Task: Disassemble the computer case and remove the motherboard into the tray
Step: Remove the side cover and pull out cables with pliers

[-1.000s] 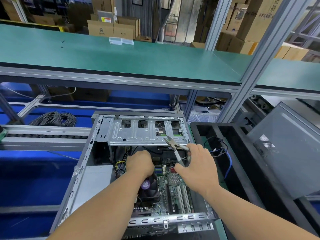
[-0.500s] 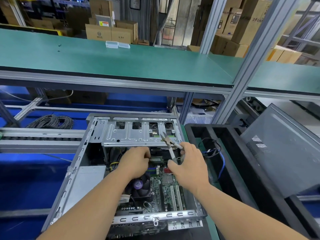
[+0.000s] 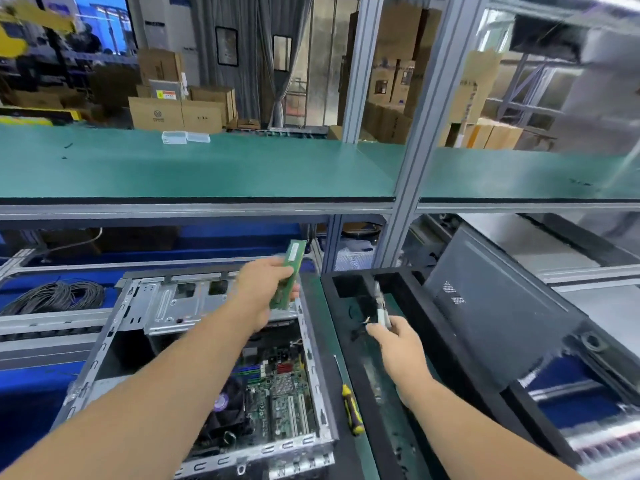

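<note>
Lifted clear of the computer case, one memory stick sits gripped in the left hand; the right hand clutches one pair of pliers over the tray.

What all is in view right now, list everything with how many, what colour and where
computer case: one, grey metal, open, lower left
motherboard: one, green, inside the case
memory stick: one, green, held above the case
cutters: one, pale handles, over the tray
tray: one, black, right of the case
screwdriver: one, yellow and black, between case and tray
side panel: one, dark grey, leaning at the right
cable coil: one, dark, far left
clear boxes: two, on the green shelf
left hand: grips the memory stick
right hand: grips the cutters
</note>
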